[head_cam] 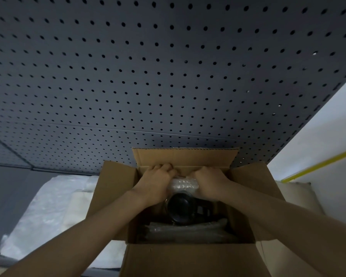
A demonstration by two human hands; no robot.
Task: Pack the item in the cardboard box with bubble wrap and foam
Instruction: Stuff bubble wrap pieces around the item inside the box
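Note:
An open cardboard box [188,260] stands in front of me with its four flaps up. Inside sits a black round item [181,206], partly hidden by my wrists. A roll of bubble wrap [184,184] lies between the item and the box's far wall. My left hand [158,178] and my right hand [209,177] are both closed on that roll, one at each end. More wrapped padding [188,229] lies along the near side of the box floor.
A dark pegboard wall [168,76] rises right behind the box. Sheets of bubble wrap and white foam [54,206] are piled to the left of the box. A white wall with a yellow stripe [318,163] stands at the right.

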